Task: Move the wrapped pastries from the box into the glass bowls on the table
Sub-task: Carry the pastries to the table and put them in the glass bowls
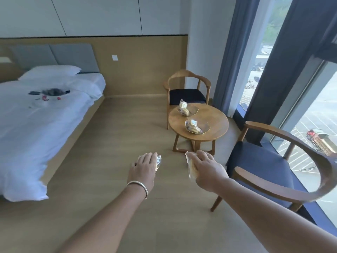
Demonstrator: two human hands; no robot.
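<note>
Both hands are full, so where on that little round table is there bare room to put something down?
The round table is bare along its window-side half, right of the near bowl and far bowl. Its bed-side half is crowded: both bowls already hold wrapped pastries.

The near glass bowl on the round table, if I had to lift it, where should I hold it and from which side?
Probably the bare right-hand rim of the near glass bowl, coming from the right. The wrapped pastries sit toward its left, so that rim is free. The bowl looks shallow and wavy-edged, so pinch the rim rather than the base.
</note>
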